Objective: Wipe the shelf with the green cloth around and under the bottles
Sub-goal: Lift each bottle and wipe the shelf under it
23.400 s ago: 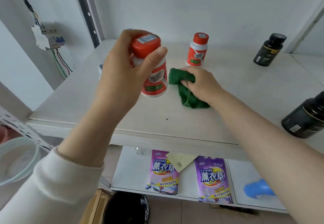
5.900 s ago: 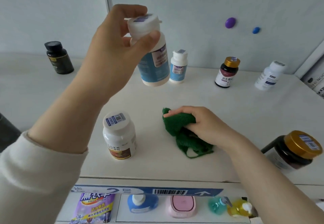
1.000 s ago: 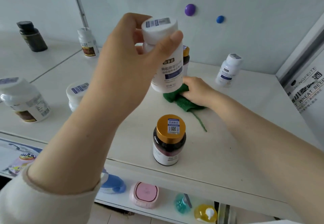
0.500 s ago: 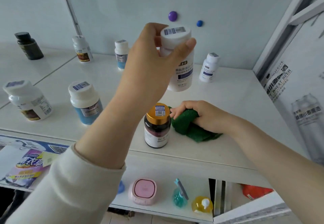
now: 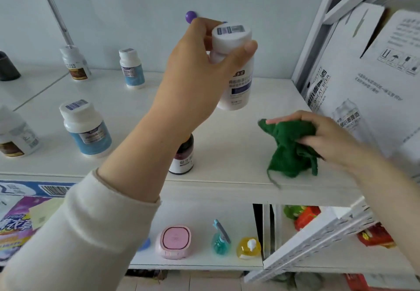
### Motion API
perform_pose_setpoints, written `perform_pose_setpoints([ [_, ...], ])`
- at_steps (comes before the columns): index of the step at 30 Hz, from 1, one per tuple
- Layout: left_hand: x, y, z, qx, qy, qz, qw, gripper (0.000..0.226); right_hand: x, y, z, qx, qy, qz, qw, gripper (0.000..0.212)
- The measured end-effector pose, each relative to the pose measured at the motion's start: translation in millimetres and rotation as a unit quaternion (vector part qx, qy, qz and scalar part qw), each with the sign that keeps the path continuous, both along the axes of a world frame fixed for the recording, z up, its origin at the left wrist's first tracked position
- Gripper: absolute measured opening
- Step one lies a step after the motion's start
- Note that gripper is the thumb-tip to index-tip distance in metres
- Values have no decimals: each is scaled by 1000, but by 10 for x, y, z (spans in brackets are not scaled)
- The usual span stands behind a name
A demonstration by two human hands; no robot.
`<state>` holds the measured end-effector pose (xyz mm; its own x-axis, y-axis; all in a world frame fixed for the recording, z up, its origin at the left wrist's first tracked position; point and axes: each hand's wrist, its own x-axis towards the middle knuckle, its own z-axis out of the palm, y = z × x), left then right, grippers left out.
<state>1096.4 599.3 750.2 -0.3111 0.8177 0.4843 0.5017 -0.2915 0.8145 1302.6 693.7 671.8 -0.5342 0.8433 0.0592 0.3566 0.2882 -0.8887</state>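
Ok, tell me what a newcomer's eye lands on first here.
The left hand holds a white bottle lifted clear of the shelf, centre frame. The right hand grips the bunched green cloth at the shelf's right end. A dark bottle stands partly hidden behind the left arm.

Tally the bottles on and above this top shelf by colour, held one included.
white bottles with blue labels: 2
white bottles with brown labels: 2
white bottle with purple label, in the left hand: 1
dark bottles: 2
Total: 7
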Motion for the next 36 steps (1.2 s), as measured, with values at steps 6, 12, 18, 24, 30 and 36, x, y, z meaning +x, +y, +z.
perform_pose_setpoints([
  [6, 42, 22, -59, -9, 20, -9, 1000, 24, -212, 201, -416, 98, -122, -110, 982, 53],
  [12, 96, 121, -157, -22, 10, -16, 1000, 25, -295, -718, -445, 45, -68, 117, 990, 59],
  [18, 200, 260, -299, -39, -4, -39, 999, 29, -45, -701, -299, -32, 39, 42, 998, 60],
  [24, 268, 359, -440, -67, -14, -56, 996, 29, 202, 627, -297, 137, -84, -295, 942, 37],
  [30, 361, 474, -666, -78, -50, -57, 994, 32, -157, 774, -489, 172, -174, -213, 946, 45],
  [36, 425, 367, -956, -82, -91, -46, 991, 25, -44, -464, -455, 104, -85, -42, 990, 57],
])
